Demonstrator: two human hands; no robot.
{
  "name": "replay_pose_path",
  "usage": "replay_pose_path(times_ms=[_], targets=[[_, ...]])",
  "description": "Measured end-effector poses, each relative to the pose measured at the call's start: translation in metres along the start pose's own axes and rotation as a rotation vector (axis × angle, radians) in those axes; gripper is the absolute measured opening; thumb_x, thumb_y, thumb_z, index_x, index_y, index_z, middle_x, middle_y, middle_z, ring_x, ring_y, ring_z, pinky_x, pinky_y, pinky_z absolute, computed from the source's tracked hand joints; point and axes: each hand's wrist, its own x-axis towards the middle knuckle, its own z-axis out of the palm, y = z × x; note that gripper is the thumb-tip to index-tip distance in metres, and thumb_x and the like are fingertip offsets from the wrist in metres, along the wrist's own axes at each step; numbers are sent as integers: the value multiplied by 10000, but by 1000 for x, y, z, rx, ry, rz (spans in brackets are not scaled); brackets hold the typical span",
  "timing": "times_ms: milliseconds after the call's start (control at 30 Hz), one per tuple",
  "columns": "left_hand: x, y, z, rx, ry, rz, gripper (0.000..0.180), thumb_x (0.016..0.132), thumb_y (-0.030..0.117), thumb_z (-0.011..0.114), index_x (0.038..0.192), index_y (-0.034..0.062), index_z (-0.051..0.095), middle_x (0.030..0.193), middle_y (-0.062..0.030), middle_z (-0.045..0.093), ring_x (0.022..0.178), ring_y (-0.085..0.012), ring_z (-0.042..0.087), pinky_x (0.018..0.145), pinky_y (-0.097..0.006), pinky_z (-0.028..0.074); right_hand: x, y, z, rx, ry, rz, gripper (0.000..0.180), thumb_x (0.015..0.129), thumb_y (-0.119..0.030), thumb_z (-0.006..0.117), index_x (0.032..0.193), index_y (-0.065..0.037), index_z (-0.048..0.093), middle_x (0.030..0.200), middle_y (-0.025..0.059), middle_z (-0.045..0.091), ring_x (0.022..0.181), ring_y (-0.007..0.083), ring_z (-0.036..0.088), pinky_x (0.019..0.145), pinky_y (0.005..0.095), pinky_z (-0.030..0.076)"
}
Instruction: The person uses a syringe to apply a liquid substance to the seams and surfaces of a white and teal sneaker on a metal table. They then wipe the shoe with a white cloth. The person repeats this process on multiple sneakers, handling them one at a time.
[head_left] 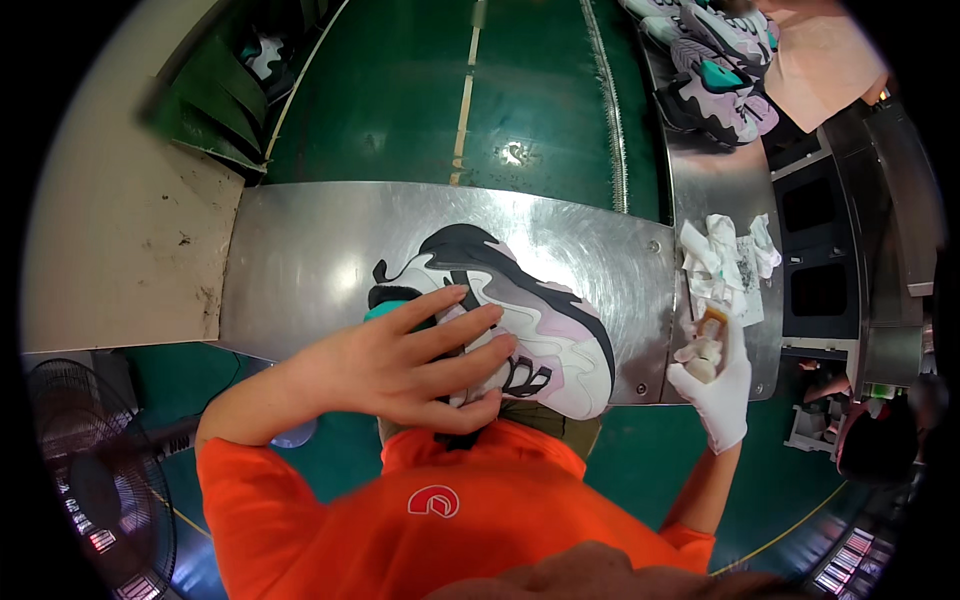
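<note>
A sneaker [530, 310] in white, pale lilac and black lies on its side on the metal table, its dark sole edge facing away from me and its toe to the right. My bare left hand [420, 360] rests across its laces and collar, fingers spread and nearly straight. Teal lining shows at the collar beside my wrist. Off to the right, my right hand [722, 385] wears a white glove. Its fingers close round a small amber-brown piece [712, 322] with something whitish below it; the exact kind is unclear.
Crumpled white cloths [715, 255] lie just beyond my right hand. Several similar sneakers [715, 95] are piled on the metal ledge [700, 170] at far right. A green belt [400, 100] runs away beyond the table [300, 240]. A fan [100, 480] stands at lower left.
</note>
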Motion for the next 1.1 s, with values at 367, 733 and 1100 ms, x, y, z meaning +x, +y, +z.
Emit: replay_pose_path(times_ms=[367,733,1100], targets=[[12,-28,-6,61,39,42,324,794,183,696,1056,246,516,1204,-77,625,1089,-297,633,946,-460,511,16,-10,5,199,64,-103,720,685,-54,762,1347,-51,478,1008,39,584,870,112,593,752,249,501],[33,-191,-24,340,74,0,298,787,161,669,1041,215,522,1213,-92,619,1139,-307,599,950,-481,483,248,-171,108,452,-286,-358,665,737,-54,789,1316,-18,464,1062,65,561,852,131,608,765,262,526],[11,-345,34,358,-2,-141,467,729,83,719,1147,182,534,1273,-137,572,1209,-339,548,988,-515,441,447,-197,210,533,-501,-251,588,681,-38,803,1205,-23,537,984,46,587,853,149,596,766,302,517]])
